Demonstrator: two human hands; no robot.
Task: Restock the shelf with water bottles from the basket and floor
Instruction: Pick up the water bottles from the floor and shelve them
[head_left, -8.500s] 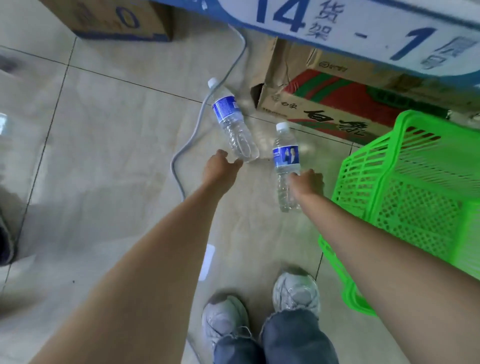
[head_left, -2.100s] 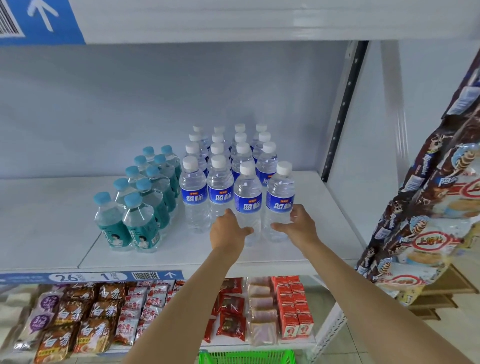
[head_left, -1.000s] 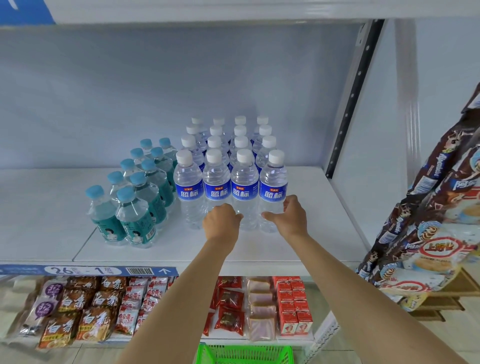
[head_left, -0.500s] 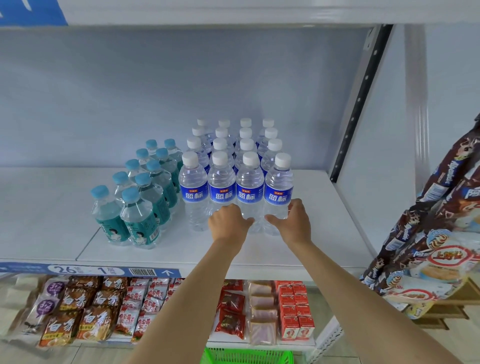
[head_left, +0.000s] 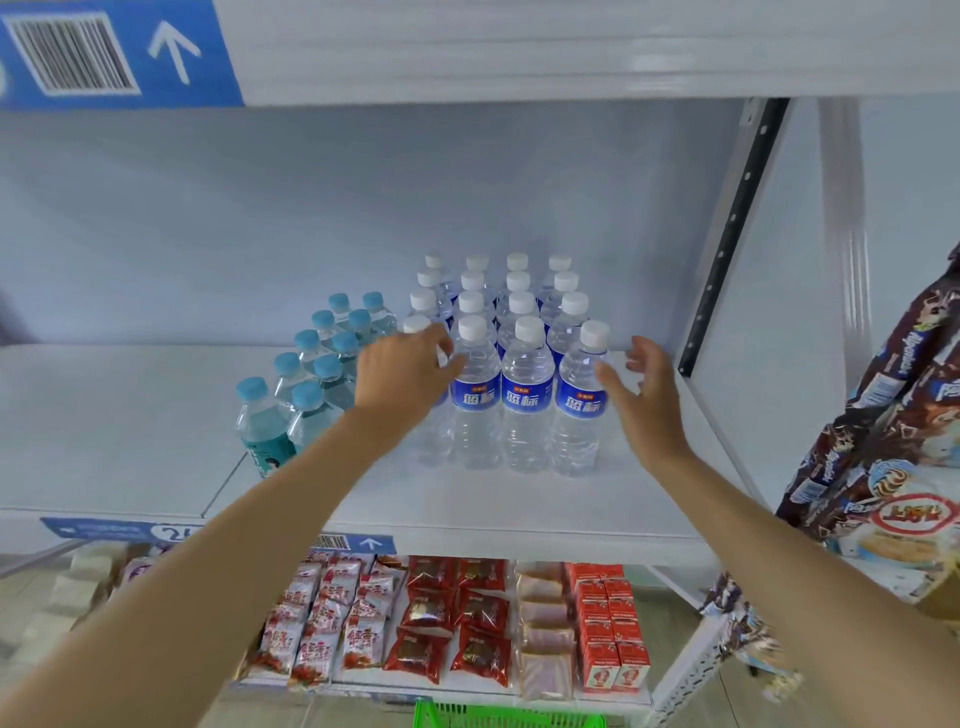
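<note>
Several clear water bottles with white caps and blue labels stand upright in rows on the white shelf. My left hand lies against the shoulder of the front-left bottle, covering most of it, with the fingers bent loosely over it. My right hand is spread just right of the front-right bottle, fingertips at its shoulder. The green basket shows only its rim at the bottom edge.
Several teal-capped bottles stand left of the water bottles. A black slotted upright bounds the shelf on the right. Snack packs fill the shelf below. Bagged snacks hang at the right.
Both hands rose from the bases of the front bottles and moved apart to the two ends of the front row. The right hand's fingers have spread.
</note>
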